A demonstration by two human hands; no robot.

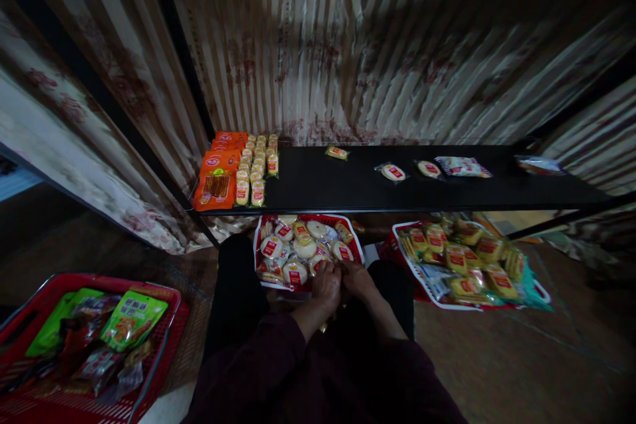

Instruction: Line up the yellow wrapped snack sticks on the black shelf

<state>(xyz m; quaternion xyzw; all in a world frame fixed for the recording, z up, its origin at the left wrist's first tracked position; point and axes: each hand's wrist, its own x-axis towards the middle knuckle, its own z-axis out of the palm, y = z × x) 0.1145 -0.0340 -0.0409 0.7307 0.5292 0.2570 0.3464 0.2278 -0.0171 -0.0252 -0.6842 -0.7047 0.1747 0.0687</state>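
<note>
My left hand [326,286] and my right hand [358,279] meet in front of my lap, at the near edge of a red basket [360,253]. Their fingers are curled together; whatever they may hold is hidden behind them. A small yellowish glint shows below my left hand, too dark to name. Round white packaged biscuits [304,248] with red labels fill this basket. Beyond it, a black shelf [318,182] carries rows of small yellow biscuit packs [257,172] beside orange snack bags [217,179] at its left end.
Single packets lie along the shelf, among them a yellow pack [337,153], a round biscuit [393,172] and a white bag [463,167]. A second basket [397,238] of yellow packs stands right; another red basket [163,344] holds green bags [134,319] at left. Dark shelf posts frame both sides.
</note>
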